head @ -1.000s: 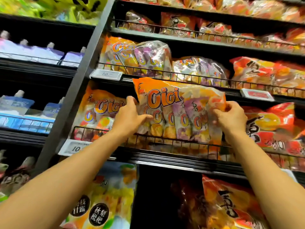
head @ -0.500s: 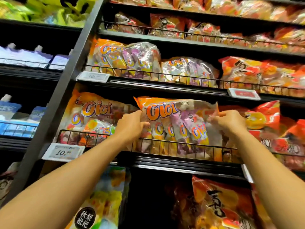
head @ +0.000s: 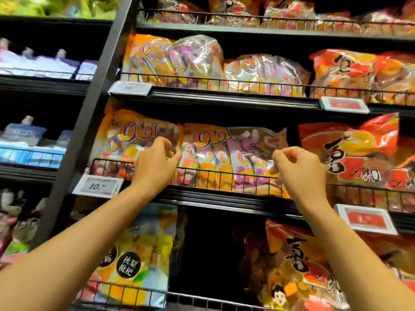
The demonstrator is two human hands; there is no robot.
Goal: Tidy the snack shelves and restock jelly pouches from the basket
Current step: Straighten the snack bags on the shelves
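Fingers of the left hand (head: 155,167) and right hand (head: 298,170) curl at either side edge of the Cici jelly bag (head: 226,158), pinching it; the bag stands between them behind the wire rail (head: 224,176) of the middle shelf.

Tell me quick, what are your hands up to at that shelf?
Left hand and right hand pinch the sides of the jelly bag. Bag stands behind the wire rail, beside another bag. Nothing blocking.

A shop: price tags (head: 98,186) on stocked snack shelves (head: 224,198).
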